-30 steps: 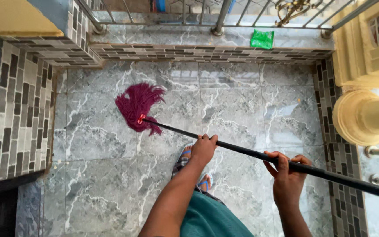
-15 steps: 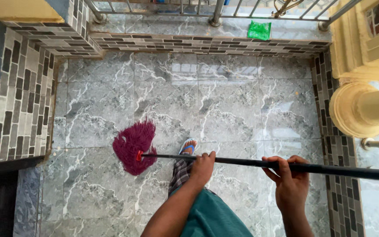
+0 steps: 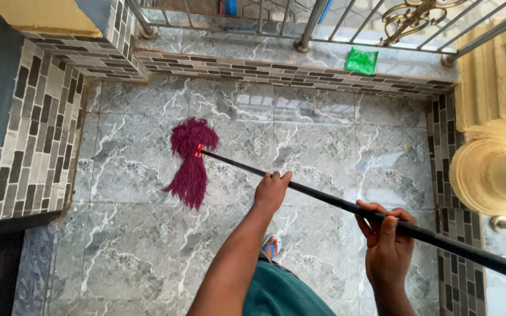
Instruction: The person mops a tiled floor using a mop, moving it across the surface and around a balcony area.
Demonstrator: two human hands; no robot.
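Observation:
A mop with a dark red string head (image 3: 191, 158) lies on the grey marbled floor tiles (image 3: 323, 152). Its long black handle (image 3: 323, 196) runs from the head down to the lower right edge of the view. My left hand (image 3: 270, 190) grips the handle about midway. My right hand (image 3: 386, 243) is closed around it farther back, near the right side. A foot in a blue sandal (image 3: 272, 246) shows below my left arm.
A metal railing (image 3: 306, 26) on a low tiled ledge (image 3: 276, 67) borders the far side, with a green packet (image 3: 361, 60) on it. Tiled walls stand at left (image 3: 36, 129) and right (image 3: 446, 146). A cream column base (image 3: 487, 175) sits at right.
The mop head has swept from the near left of the floor away from me and to the right, trailing its strings. Both hands kept their hold on the handle.

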